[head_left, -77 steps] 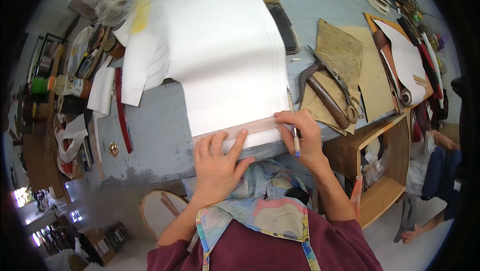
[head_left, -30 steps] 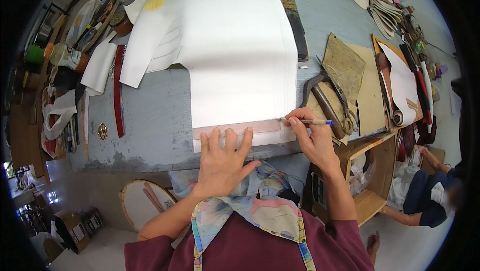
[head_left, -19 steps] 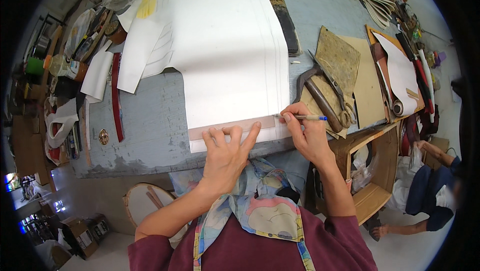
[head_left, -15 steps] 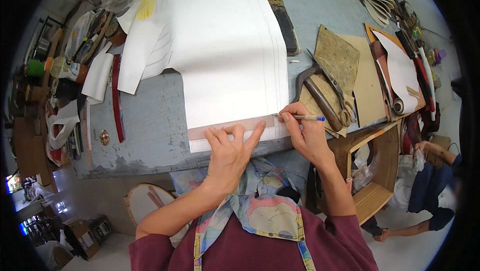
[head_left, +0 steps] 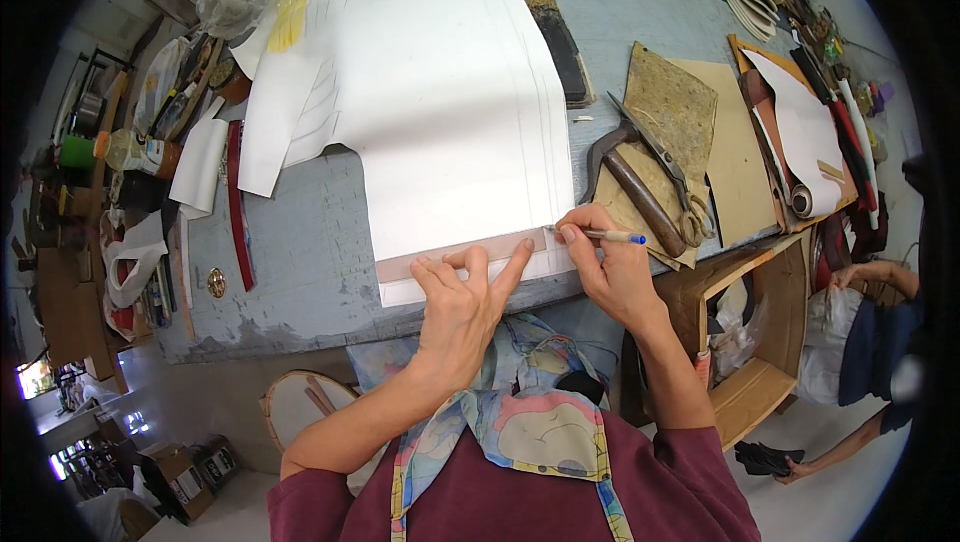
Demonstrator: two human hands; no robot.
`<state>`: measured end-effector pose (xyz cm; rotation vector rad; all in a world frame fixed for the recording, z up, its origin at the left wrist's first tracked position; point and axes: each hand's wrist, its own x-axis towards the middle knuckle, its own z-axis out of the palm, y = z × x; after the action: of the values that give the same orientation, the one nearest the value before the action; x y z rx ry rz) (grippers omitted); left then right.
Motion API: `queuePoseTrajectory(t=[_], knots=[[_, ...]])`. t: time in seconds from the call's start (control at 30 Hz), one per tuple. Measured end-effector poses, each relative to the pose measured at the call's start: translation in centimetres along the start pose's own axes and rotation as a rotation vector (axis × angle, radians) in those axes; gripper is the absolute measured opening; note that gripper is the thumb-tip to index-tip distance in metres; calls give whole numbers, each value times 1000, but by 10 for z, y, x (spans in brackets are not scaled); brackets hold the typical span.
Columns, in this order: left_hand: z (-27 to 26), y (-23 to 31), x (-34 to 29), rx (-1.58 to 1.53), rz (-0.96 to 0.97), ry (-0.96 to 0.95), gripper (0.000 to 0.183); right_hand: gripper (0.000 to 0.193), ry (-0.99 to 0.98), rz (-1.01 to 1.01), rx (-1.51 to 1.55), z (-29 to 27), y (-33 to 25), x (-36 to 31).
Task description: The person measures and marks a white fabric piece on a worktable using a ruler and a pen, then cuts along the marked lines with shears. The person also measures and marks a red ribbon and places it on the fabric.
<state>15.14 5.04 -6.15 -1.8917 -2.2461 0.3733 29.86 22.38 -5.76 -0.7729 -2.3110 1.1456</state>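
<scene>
A large white sheet (head_left: 450, 132) with pencil-like lines lies over the table, its near end close to the front edge. Across that end runs a straight greyish-pink strip (head_left: 398, 268), which looks like a ruler. My left hand (head_left: 458, 307) presses it down with spread fingers, the index finger reaching toward its right end. At that end my right hand (head_left: 618, 277) pinches a pen (head_left: 622, 236) with a blue end cap, its tip at the sheet near the strip's upper right corner.
Right of the sheet lie scissors (head_left: 665, 157), a hammer-like tool (head_left: 640, 192) and a brown patterned piece (head_left: 670, 102). Beyond it stands a dark block (head_left: 555, 47). A red strip (head_left: 238, 207) lies left. Below the table's right edge is an open wooden drawer (head_left: 750, 397); another person's arm (head_left: 850, 442) shows nearby.
My hands, the strip and the pen stay nearly in place. The whole view shifts slightly. At the right, the other person's lower hand now shows a black item more fully.
</scene>
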Motion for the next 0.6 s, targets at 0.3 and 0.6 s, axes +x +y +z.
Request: queuePoseTrajectory(t=[0.3,0.6], knots=[[-3,0,0,-17,28,-73,82,13,48,-113,38,3,3,-3],[-15,-32,0,-497,-44,65,65,27,16,-299,-202,20,6,0]])
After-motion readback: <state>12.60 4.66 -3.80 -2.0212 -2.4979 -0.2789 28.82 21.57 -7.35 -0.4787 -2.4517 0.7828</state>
